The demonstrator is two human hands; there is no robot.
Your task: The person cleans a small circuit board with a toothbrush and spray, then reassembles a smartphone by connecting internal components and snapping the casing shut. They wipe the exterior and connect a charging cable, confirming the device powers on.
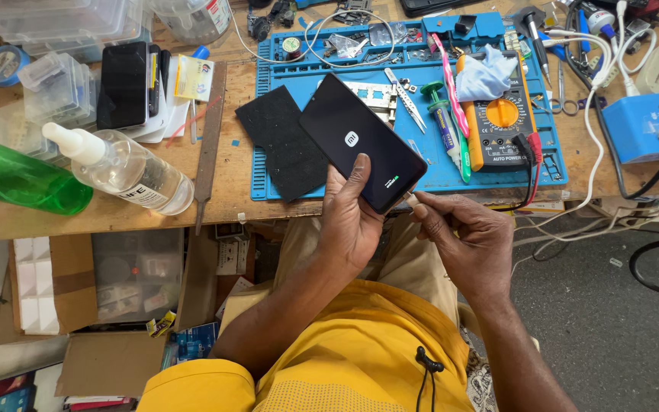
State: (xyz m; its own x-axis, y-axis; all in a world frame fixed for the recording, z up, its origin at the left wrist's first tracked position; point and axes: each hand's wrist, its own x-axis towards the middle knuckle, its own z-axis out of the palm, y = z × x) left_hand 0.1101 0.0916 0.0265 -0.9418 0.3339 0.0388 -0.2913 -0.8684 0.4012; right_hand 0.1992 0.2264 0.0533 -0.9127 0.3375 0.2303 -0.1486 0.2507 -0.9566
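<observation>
The left hand (351, 229) grips a lit phone (361, 142); at its 4 o'clock corner, the right hand (467, 236) pinches a cable plug (413, 200), seemingly mid-plugging; alignment matters.

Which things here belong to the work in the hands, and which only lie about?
In use: black phone in left hand; white cable plug in right hand.

Lying about: multimeter, clear bottle, green bottle, metal file, black pad.
</observation>
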